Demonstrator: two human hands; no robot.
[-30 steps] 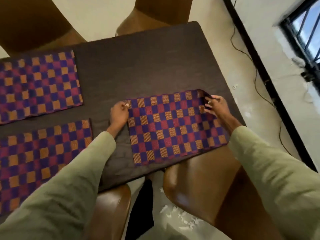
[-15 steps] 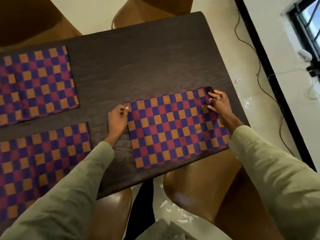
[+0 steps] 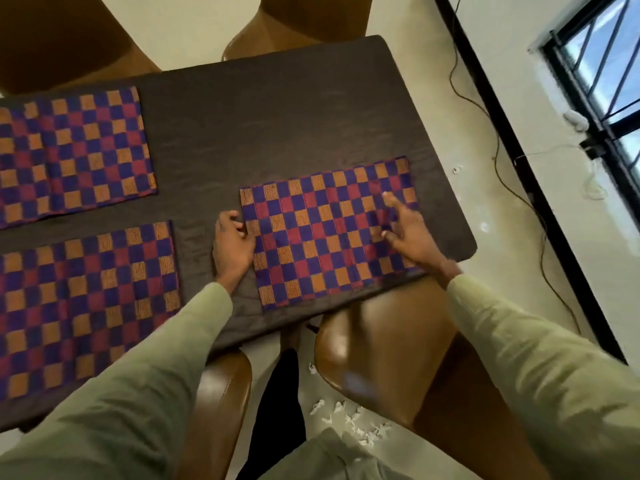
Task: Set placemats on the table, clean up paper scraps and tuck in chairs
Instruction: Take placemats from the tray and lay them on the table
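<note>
Three checkered purple, red and orange placemats lie on the dark wooden table [image 3: 263, 123]. The right placemat [image 3: 318, 230] lies flat near the table's front right corner. My left hand [image 3: 231, 247] pinches this mat's left edge. My right hand [image 3: 408, 230] rests on the mat's right part with fingers spread, palm down. A second placemat [image 3: 76, 150] sits at the far left, a third placemat [image 3: 86, 299] at the near left. White paper scraps [image 3: 349, 420] are scattered on the floor under the table's front edge.
A brown chair [image 3: 391, 362] stands pulled out right below the right mat, another chair [image 3: 221, 400] to its left. Two more chairs [image 3: 298, 26] stand at the table's far side. Cables [image 3: 498, 140] run along the floor by the wall, under a barred window [image 3: 602, 74]. More scraps [image 3: 458, 169] lie right of the table.
My right hand let go of the mat's folded far right corner and now lies flat on the mat. The corner is unfolded and the mat lies flat. My left hand stayed at the left edge.
</note>
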